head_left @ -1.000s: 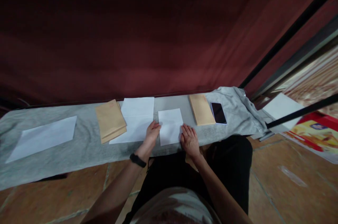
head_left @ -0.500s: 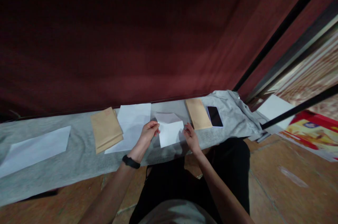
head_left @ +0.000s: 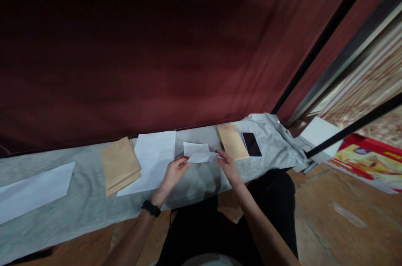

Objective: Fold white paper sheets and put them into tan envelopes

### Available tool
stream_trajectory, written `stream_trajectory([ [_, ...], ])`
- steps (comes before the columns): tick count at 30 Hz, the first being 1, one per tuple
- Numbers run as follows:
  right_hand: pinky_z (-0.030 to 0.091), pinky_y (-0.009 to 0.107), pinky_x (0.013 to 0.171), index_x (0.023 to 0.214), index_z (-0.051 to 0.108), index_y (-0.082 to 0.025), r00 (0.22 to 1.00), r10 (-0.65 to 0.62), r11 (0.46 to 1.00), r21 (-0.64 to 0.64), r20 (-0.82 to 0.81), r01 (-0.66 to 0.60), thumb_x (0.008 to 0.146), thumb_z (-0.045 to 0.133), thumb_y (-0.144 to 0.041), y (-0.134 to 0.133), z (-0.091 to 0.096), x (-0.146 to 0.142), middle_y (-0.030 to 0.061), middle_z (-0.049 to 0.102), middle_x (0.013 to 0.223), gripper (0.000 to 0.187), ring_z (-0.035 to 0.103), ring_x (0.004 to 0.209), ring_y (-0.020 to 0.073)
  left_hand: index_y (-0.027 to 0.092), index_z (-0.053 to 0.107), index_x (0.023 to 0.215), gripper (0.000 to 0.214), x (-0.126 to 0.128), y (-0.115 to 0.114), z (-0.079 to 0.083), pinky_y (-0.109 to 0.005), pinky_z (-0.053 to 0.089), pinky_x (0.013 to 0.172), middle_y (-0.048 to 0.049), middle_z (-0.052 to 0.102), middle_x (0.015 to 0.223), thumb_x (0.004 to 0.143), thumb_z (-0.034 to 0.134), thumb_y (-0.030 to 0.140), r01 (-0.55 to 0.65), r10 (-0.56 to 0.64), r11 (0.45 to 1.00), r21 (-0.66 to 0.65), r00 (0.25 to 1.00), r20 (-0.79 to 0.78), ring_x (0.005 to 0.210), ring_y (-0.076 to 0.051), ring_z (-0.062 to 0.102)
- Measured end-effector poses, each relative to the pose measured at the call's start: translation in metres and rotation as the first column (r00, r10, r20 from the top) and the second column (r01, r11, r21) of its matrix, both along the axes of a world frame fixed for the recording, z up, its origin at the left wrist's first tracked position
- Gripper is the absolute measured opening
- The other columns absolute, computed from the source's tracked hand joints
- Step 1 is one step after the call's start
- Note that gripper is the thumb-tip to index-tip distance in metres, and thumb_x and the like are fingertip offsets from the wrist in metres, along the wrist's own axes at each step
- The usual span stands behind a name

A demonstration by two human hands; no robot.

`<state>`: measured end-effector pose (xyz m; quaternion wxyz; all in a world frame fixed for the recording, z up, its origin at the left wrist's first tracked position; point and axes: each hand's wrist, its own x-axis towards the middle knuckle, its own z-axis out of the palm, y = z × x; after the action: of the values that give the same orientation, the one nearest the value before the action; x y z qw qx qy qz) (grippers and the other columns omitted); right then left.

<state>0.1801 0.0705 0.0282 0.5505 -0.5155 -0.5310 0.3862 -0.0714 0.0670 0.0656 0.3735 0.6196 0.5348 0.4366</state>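
**A:** Head view: where is the sheet?
**B:** The sheet point(head_left: 197, 149) is mid-tabletop point(head_left: 78, 203), its near edge raised between both hands.
**A:** And the grips?
**B:** The left hand point(head_left: 173, 172) has a narrow grip, pinching the sheet's edge at 8 o'clock. The right hand point(head_left: 228, 166) pinches the edge at 4 o'clock.
**A:** What is around it?
**B:** Paper point(head_left: 153, 157) lies at 9 o'clock, with an envelope stack point(head_left: 119, 165) beyond. An envelope point(head_left: 231, 141) lies at 2 o'clock, with a phone point(head_left: 251, 144) just beside it.

A small white rectangular paper sheet point(head_left: 197, 149) is partly folded, its near half raised and bent over the far half, hovering just above the middle of the long grey cloth-covered table point(head_left: 81, 199)
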Motion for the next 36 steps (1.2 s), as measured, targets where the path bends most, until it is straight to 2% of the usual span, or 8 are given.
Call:
stream_trajectory([
  [5, 0.054, 0.046, 0.095, 0.115, 0.07, -0.023, 0.986, 0.11, 0.993, 0.034, 0.125, -0.115, 0.083, 0.062, -0.033, -0.03, -0.022, 0.007, 0.009, 0.072, 0.118, 0.034, 0.067, 0.109, 0.0272, 0.022, 0.073, 0.082, 0.018, -0.009, -0.021, -0.026, -0.037, 0.053, 0.09, -0.0062, 0.076, 0.097, 0.071, 0.068, 0.036, -0.044, 0.049, 0.995, -0.088, 0.997, 0.062, 0.095, -0.024, 0.07],
  [11, 0.049, 0.048, 0.103, 0.114, 0.072, -0.026, 0.922, 0.169, 0.974, 0.085, 0.348, -0.211, 0.088, 0.061, -0.024, -0.038, -0.022, 0.02, 0.0067, 0.073, 0.117, 0.028, 0.064, 0.114, 0.026, 0.019, 0.073, 0.099, 0.028, -0.006, -0.033, -0.039, -0.035, 0.056, 0.082, -0.0058, 0.076, 0.092, 0.078, 0.066, 0.036, 0.036, -0.022, 0.979, -0.202, 0.997, 0.073, 0.086, -0.022, 0.071],
  [16, 0.047, 0.048, 0.106, 0.111, 0.074, -0.028, 0.823, 0.197, 0.937, 0.144, 0.532, -0.317, 0.087, 0.055, -0.007, -0.047, -0.028, 0.024, 0.005, 0.073, 0.119, 0.038, 0.061, 0.118, 0.0238, 0.021, 0.074, 0.095, 0.027, -0.009, -0.037, -0.049, -0.04, 0.051, 0.103, -0.0076, 0.07, 0.126, 0.085, 0.051, 0.013, 0.194, -0.191, 0.981, -0.003, 0.967, -0.169, 0.116, -0.02, 0.065],
  [21, 0.042, 0.048, 0.111, 0.123, 0.07, -0.028, 0.763, 0.158, 0.929, 0.167, 0.627, -0.329, 0.086, 0.047, 0.0, -0.057, -0.032, 0.023, 0.0057, 0.067, 0.13, 0.052, 0.057, 0.125, 0.0225, 0.022, 0.071, 0.117, 0.055, -0.017, -0.042, -0.037, -0.044, 0.044, 0.113, -0.0051, 0.063, 0.139, 0.081, 0.039, -0.004, 0.374, -0.295, 0.926, 0.045, 0.794, -0.532, 0.132, -0.02, 0.054],
  [26, 0.035, 0.051, 0.116, 0.135, 0.062, -0.028, 0.679, 0.174, 0.92, 0.128, 0.713, -0.37, 0.087, 0.048, -0.004, -0.063, -0.027, 0.022, 0.0059, 0.06, 0.141, 0.055, 0.053, 0.132, 0.0236, 0.023, 0.063, 0.132, 0.045, 0.018, -0.031, -0.018, -0.047, 0.033, 0.12, -0.0038, 0.056, 0.147, 0.093, 0.046, 0.009, 0.437, -0.24, 0.894, 0.1, 0.655, -0.716, 0.144, -0.022, 0.04],
  [30, 0.034, 0.05, 0.117, 0.14, 0.057, -0.028, 0.614, 0.168, 0.921, 0.099, 0.771, -0.377, 0.086, 0.049, -0.005, -0.065, -0.025, 0.021, 0.0054, 0.056, 0.147, 0.059, 0.05, 0.135, 0.0236, 0.023, 0.051, 0.144, 0.043, 0.06, -0.01, -0.028, -0.048, 0.023, 0.124, -0.005, 0.042, 0.157, 0.103, 0.04, 0.03, 0.54, -0.359, 0.842, 0.007, 0.569, -0.74, 0.15, -0.021, 0.028],
  [33, 0.034, 0.048, 0.118, 0.141, 0.057, -0.027, 0.606, 0.161, 0.926, 0.094, 0.779, -0.366, 0.084, 0.047, -0.003, -0.065, -0.026, 0.021, 0.0052, 0.056, 0.146, 0.062, 0.051, 0.135, 0.0222, 0.021, 0.044, 0.149, 0.048, 0.067, 0.003, -0.039, -0.048, 0.02, 0.125, -0.0067, 0.038, 0.159, 0.104, 0.035, 0.036, 0.51, -0.39, 0.859, -0.049, 0.588, -0.709, 0.151, -0.021, 0.026],
  [36, 0.036, 0.047, 0.117, 0.134, 0.062, -0.026, 0.652, 0.151, 0.933, 0.111, 0.743, -0.342, 0.084, 0.046, -0.001, -0.063, -0.028, 0.02, 0.0053, 0.06, 0.142, 0.058, 0.054, 0.132, 0.021, 0.019, 0.048, 0.146, 0.049, 0.049, 0.004, -0.039, -0.046, 0.021, 0.125, -0.0079, 0.04, 0.158, 0.103, 0.036, 0.037, 0.48, -0.418, 0.874, -0.075, 0.666, -0.618, 0.149, -0.02, 0.03],
])
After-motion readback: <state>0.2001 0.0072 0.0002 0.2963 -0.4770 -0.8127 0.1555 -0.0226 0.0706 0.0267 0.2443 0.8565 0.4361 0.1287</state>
